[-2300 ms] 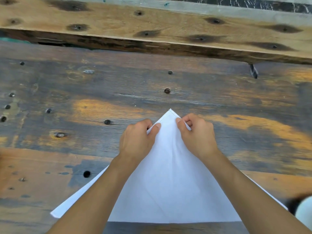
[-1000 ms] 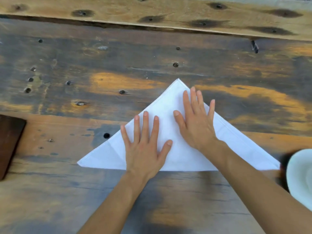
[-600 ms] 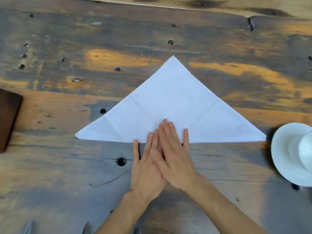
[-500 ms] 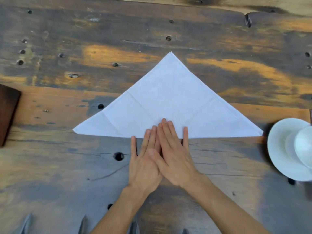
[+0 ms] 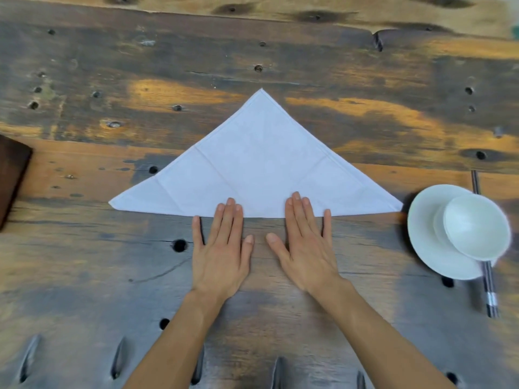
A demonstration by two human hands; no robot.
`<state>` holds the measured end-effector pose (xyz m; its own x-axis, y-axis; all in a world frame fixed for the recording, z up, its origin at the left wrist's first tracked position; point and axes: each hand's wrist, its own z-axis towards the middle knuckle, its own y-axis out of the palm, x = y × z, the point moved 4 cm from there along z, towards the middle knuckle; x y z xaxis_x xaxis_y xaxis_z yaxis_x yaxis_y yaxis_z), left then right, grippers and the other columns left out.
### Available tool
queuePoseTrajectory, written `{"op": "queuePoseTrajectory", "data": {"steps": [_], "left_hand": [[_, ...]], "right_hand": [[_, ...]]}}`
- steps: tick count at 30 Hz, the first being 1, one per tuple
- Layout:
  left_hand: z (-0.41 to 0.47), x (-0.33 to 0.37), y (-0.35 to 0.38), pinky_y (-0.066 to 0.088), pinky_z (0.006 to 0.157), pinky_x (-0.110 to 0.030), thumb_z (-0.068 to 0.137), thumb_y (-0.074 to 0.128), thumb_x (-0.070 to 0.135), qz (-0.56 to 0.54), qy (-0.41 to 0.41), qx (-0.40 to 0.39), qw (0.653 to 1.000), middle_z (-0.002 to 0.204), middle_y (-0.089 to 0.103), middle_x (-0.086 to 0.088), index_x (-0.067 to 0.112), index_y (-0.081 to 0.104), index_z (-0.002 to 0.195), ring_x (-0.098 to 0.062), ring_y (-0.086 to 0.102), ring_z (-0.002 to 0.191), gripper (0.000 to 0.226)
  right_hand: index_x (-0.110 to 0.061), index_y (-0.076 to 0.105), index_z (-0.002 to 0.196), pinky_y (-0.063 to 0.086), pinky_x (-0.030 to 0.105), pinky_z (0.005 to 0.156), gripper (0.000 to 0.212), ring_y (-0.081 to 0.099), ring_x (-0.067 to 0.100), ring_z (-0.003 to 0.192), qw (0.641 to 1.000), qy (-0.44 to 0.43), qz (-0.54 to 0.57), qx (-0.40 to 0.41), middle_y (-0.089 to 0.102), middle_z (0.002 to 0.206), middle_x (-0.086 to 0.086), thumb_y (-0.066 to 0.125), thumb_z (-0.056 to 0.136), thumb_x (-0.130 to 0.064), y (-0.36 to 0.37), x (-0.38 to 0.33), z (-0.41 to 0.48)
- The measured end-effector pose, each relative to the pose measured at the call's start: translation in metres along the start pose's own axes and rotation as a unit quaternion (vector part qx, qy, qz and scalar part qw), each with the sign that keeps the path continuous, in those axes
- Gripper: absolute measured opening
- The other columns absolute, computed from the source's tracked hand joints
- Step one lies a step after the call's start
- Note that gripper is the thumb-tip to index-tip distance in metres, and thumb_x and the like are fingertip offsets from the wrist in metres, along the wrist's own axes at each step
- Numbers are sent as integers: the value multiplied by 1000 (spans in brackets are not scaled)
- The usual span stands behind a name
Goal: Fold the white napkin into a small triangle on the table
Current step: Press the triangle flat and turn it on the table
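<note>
Both hands, overlapped at mid-edge half a second ago, now lie apart. At far left, a dark board (image 5: 12, 175) sits on the counter (image 5: 84, 262). Left hand (image 5: 222, 248) lies flat, grip spread, fingertips on the napkin (image 5: 252, 169) (one wide triangle, apex pointing away). Right hand (image 5: 304, 245) mirrors it, open and holding nothing. Farther right: plate (image 5: 427, 242), bowl (image 5: 474, 227), chopsticks (image 5: 490, 290).

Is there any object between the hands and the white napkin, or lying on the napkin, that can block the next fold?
Nothing visible does. The left hand and right hand lie flat with fingertips already on the near edge of the white napkin. The bowl on its plate stands apart, right of the napkin's corner.
</note>
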<state>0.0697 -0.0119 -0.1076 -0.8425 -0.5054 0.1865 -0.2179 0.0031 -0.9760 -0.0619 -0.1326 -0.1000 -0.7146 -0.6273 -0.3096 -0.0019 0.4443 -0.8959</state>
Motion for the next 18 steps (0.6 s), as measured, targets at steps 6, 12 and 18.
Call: {"op": "queuePoseTrajectory", "data": {"steps": [6, 12, 18], "left_hand": [[0, 0, 5, 2, 127, -61, 108, 19, 47, 1, -10, -11, 1000, 173, 10, -1, 15, 17, 164, -16, 6, 160, 65], [-1, 1, 2, -2, 127, -59, 107, 19, 49, -9, -19, -11, 1000, 172, 7, 1, 16, 15, 164, -16, 3, 160, 67], [2, -34, -7, -6, 126, -57, 104, 12, 57, -45, -120, -7, 992, 173, 0, 11, 24, 8, 165, -8, -7, 158, 70]], "right_hand": [[-20, -14, 159, -16, 49, 123, 82, -27, 8, 150, 998, 49, -10, 29, -23, 167, -5, 3, 98, -71, -10, 52, -12], [-19, -5, 161, -8, 52, 124, 83, -16, 11, 154, 984, 147, 28, 93, -13, 169, -2, 8, 98, -70, -21, 103, -21], [-16, 3, 161, 2, 55, 124, 83, -3, 17, 156, 980, 152, 8, 131, 0, 171, 3, 10, 99, -71, -16, 119, -22]]}}
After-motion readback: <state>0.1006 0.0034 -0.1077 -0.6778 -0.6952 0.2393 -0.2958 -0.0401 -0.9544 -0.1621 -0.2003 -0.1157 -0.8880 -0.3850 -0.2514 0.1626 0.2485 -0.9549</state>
